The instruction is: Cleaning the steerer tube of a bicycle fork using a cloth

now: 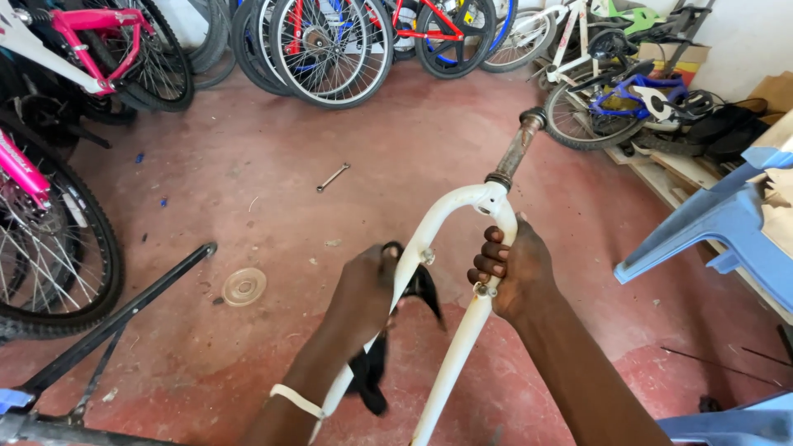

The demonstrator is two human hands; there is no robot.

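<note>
A white bicycle fork [462, 206] with a rusty steerer tube [516, 153] points up and away from me over the red floor. My right hand [512, 268] is wrapped around the fork's right blade just below the crown. My left hand [363, 289] presses a black rag [372, 372] against the left blade; the rag hangs down below the hand and also pokes out beside the blade. A pale band circles my left wrist.
Bicycles and wheels [330, 49] line the back wall, and a pink bike [49, 206] stands at the left. A spanner [333, 177] and a round disc [244, 286] lie on the floor. Blue plastic chairs [727, 223] sit at the right. A black frame bar [124, 318] crosses the lower left.
</note>
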